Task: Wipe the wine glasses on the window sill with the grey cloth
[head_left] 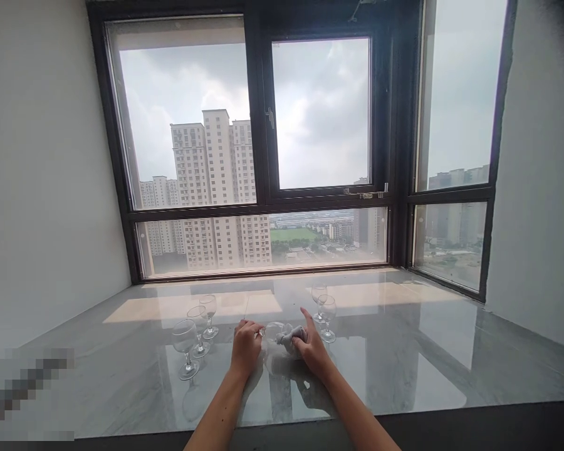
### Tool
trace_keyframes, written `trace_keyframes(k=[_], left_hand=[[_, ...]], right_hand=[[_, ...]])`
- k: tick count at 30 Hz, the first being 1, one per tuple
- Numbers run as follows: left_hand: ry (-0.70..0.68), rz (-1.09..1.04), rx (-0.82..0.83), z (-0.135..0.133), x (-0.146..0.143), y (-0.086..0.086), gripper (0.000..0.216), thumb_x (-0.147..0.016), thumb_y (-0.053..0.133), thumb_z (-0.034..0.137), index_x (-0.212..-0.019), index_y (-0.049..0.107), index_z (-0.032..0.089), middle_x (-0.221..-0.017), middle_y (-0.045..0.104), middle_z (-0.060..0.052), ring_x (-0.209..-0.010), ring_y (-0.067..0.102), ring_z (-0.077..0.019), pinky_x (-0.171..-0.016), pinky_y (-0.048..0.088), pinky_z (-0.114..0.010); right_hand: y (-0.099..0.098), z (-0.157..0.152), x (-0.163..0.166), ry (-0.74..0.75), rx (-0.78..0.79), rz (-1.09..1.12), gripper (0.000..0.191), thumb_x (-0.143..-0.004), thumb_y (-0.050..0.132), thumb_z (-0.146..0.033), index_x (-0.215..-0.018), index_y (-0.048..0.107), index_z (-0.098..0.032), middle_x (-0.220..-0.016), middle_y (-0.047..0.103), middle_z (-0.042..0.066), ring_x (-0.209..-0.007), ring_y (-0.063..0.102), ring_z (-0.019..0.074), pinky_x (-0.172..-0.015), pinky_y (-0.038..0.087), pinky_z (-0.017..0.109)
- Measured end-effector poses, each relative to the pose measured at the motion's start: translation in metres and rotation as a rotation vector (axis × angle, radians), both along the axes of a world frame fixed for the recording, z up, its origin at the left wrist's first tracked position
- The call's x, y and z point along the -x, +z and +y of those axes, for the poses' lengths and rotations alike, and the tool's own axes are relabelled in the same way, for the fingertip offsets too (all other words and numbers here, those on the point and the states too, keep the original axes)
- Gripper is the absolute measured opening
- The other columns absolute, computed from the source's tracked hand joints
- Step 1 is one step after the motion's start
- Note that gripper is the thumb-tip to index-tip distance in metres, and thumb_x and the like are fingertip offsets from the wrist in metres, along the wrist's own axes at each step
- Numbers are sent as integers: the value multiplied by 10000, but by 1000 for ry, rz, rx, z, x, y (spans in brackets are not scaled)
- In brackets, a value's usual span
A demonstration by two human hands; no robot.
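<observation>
A dark-framed window (262, 156) fills most of the frame, from the upper left to the upper right, with pale tower blocks (216, 169) behind its left part. Beneath it, a glossy grey ledge (122, 376) spans the lower half, patched with reflections. The person's two forearms rise from the bottom edge, bringing the left hand (247, 344) and the right hand (311, 346) close together over the ledge, just below the centre of the frame. Left of the hands stand three stemmed glasses (198, 314), upright in a slanting row; a pair of stemmed glasses (327, 308) stands upright just beyond the right hand. Between the hands is a clear glass (273, 328), its edge pinched in the left hand's closed fingers; its exact tilt is hard to tell. Smallest is a grey cloth (293, 339), bunched in the right hand, whose fingers curl around it while the index finger points up and away. Whether the cloth touches the clear glass cannot be told.
</observation>
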State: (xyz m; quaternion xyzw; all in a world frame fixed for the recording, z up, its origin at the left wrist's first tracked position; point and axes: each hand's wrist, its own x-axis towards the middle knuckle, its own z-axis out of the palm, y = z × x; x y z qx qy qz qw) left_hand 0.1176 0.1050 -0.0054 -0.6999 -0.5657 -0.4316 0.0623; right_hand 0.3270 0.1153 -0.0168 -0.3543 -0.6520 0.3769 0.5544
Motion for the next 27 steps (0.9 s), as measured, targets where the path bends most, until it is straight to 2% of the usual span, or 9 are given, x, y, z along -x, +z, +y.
trace_keyframes(k=[3,6,8,10,13,16,21,27], left_hand=[[176,-192,-48,4,9,-1,260,-839,486,277,-904,729,212,-877,721,-74,-892,611,-245,-841,431,-373],[219,-411,15,7,14,-2,257,-826,513,383,-862,696,205,-810,726,-68,-770,645,-223,-735,443,-325],[117,-581,92,8,13,-1,262,-795,546,417,-871,660,193,-803,735,-73,-756,670,-220,-708,452,-314],[-76,-768,171,10,9,1,310,-770,579,456,-910,617,182,-867,750,-107,-838,697,-236,-737,474,-327],[-322,-997,289,10,3,4,392,-755,596,556,-912,568,197,-1035,737,-159,-1068,660,-260,-854,481,-386],[-443,-1126,364,7,0,8,443,-745,604,629,-881,583,207,-1195,682,-159,-1240,560,-260,-1007,412,-456],[-553,-1154,440,1,-4,11,549,-687,695,638,-978,692,173,-1295,619,-172,-1292,506,-298,-1119,310,-480],[-592,-922,594,-8,-12,15,573,-687,693,650,-1001,740,173,-1277,634,-156,-1275,509,-296,-1099,345,-440]], right_hand=[[0,0,-1,-63,-36,-6,815,-747,540,-202,-1495,216,-187,-606,421,-101,-578,429,117,-617,373,248],[0,0,-1,-123,-65,-59,814,-735,542,-206,-1490,238,-199,-602,425,-103,-572,443,120,-612,379,248],[-1,0,0,-131,-83,-98,795,-732,539,-207,-1478,264,-205,-604,454,-97,-579,462,125,-607,384,249],[-2,1,0,-119,-99,-126,768,-735,535,-204,-1462,288,-205,-617,482,-89,-590,475,129,-610,389,253],[-3,2,1,-85,-108,-160,747,-747,534,-203,-1454,294,-205,-628,491,-87,-591,476,127,-620,389,257],[-4,3,2,-50,-108,-171,759,-748,541,-200,-1461,283,-203,-647,503,-82,-607,485,126,-641,397,258],[-2,0,3,8,-98,-166,768,-750,531,-183,-1470,265,-207,-694,543,-68,-651,503,131,-675,415,269],[4,-6,4,110,-67,-78,737,-772,539,-204,-1459,275,-206,-719,563,-60,-661,509,128,-671,421,270]])
